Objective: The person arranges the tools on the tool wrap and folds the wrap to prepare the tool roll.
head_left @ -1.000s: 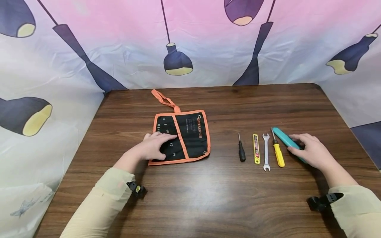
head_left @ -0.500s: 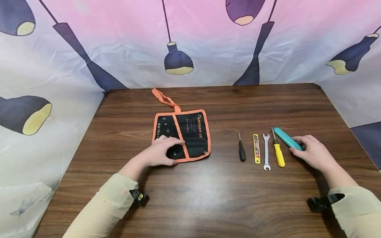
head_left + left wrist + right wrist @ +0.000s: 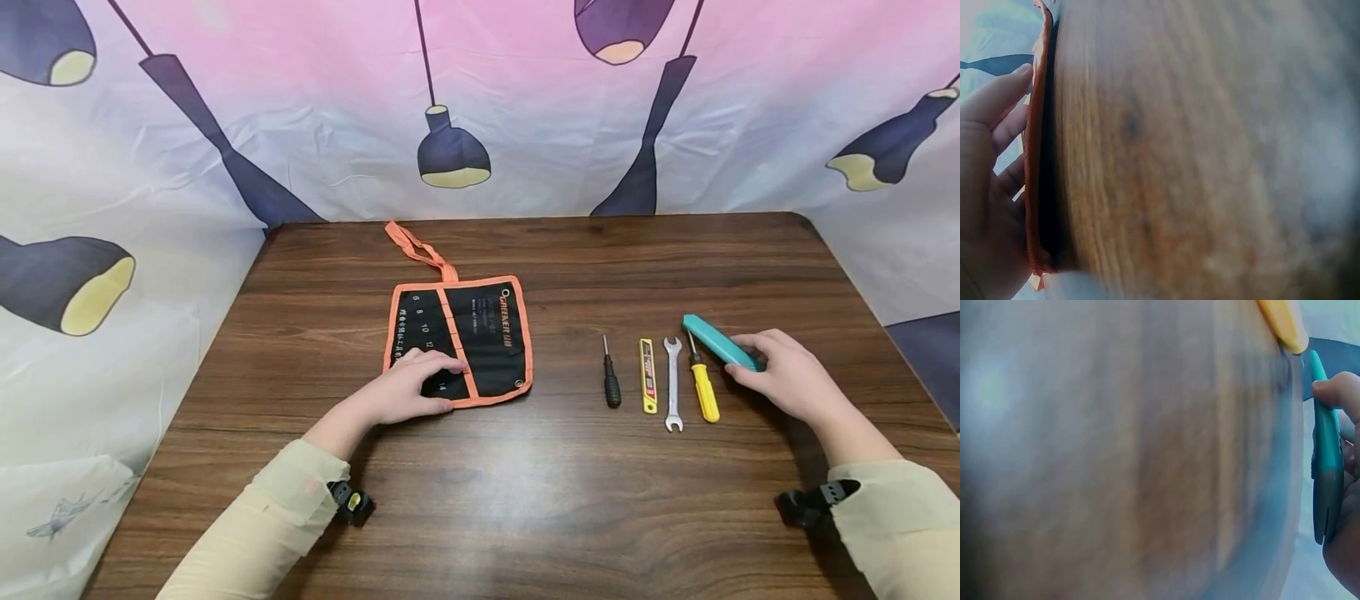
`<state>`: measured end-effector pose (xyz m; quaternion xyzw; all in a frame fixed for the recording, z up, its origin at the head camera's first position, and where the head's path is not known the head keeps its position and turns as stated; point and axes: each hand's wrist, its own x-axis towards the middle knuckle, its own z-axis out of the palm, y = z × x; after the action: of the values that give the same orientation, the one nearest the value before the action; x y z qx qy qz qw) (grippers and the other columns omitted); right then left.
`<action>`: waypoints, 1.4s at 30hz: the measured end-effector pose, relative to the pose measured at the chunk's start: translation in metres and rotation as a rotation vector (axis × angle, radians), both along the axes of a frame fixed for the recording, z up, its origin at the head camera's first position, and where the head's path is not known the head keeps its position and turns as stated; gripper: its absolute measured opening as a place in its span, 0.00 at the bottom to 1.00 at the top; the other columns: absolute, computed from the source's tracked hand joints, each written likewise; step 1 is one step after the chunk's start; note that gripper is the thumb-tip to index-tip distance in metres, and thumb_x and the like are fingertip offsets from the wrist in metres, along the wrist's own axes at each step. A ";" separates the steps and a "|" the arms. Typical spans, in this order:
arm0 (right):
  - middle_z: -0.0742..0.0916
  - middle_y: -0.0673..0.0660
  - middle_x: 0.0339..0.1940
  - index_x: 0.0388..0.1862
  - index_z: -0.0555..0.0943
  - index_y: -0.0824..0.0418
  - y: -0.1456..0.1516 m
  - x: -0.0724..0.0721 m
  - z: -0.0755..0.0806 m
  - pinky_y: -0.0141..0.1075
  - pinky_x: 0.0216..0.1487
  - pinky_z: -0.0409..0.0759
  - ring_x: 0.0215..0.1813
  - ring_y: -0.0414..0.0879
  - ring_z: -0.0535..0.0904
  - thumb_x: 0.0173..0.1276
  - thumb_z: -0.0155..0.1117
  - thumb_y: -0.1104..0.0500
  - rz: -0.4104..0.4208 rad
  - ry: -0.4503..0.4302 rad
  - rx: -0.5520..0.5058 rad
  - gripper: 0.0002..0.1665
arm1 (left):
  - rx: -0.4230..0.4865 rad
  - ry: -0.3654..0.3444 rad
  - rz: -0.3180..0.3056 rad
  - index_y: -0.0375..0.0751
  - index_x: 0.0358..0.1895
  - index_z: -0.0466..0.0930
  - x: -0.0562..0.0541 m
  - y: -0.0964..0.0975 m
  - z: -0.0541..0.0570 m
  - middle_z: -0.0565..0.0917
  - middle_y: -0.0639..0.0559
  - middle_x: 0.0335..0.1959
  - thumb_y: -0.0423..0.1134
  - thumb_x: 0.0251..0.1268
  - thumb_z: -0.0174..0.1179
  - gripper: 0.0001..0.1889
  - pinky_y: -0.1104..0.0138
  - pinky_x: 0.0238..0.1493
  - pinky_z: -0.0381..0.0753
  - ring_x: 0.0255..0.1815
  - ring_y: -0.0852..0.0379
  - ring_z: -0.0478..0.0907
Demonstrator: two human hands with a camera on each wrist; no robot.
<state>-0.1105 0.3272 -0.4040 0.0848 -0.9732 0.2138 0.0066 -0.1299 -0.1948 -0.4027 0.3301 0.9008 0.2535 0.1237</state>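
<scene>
My left hand (image 3: 408, 387) rests on the lower left of a black tool pouch (image 3: 491, 342) with orange trim, its fingers loosely spread over the numbered pockets. In the left wrist view the fingers (image 3: 1004, 103) lie against the pouch's orange edge (image 3: 1035, 150). My right hand (image 3: 787, 375) grips a teal utility knife (image 3: 716, 340) between thumb and fingers. In the right wrist view the knife (image 3: 1329, 444) shows a dark slotted end, and it stands off the wood. Part of it is hidden by the hand.
Left of the knife lie a yellow-handled screwdriver (image 3: 704, 392), an open-ended wrench (image 3: 672, 385), a flat yellow case (image 3: 648, 377) and a small black screwdriver (image 3: 611, 383). An orange strap (image 3: 420, 248) trails from the pouch. The wooden table (image 3: 525, 508) meets a lamp-printed curtain (image 3: 525, 150) behind.
My left hand has shifted right along the pouch's lower edge. The utility knife has risen in my right hand, its far end now over the screwdriver tip.
</scene>
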 end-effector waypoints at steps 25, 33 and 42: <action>0.76 0.61 0.46 0.57 0.76 0.67 -0.056 -0.032 0.024 0.48 0.41 0.71 0.42 0.53 0.71 0.62 0.65 0.52 0.167 -0.061 -0.032 0.28 | -0.022 0.039 -0.002 0.51 0.60 0.74 0.000 0.009 -0.006 0.73 0.60 0.39 0.47 0.60 0.63 0.24 0.60 0.46 0.68 0.43 0.59 0.68; 0.77 0.59 0.45 0.55 0.77 0.66 -0.076 -0.040 0.028 0.47 0.42 0.71 0.42 0.52 0.71 0.61 0.66 0.54 0.221 -0.032 -0.028 0.26 | -0.025 0.055 0.010 0.58 0.58 0.76 0.001 0.009 -0.010 0.72 0.62 0.40 0.50 0.60 0.63 0.22 0.58 0.46 0.65 0.43 0.60 0.68; 0.78 0.59 0.46 0.56 0.78 0.63 -0.102 -0.046 0.028 0.47 0.44 0.70 0.43 0.51 0.71 0.62 0.65 0.55 0.302 -0.054 -0.052 0.24 | -0.045 0.076 0.007 0.62 0.58 0.76 0.003 0.010 -0.012 0.72 0.62 0.39 0.52 0.61 0.61 0.20 0.60 0.42 0.62 0.40 0.61 0.67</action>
<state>-0.1569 0.2256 -0.3765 0.2243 -0.9433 0.2396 -0.0498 -0.1268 -0.1849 -0.4145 0.3333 0.9115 0.2209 0.0961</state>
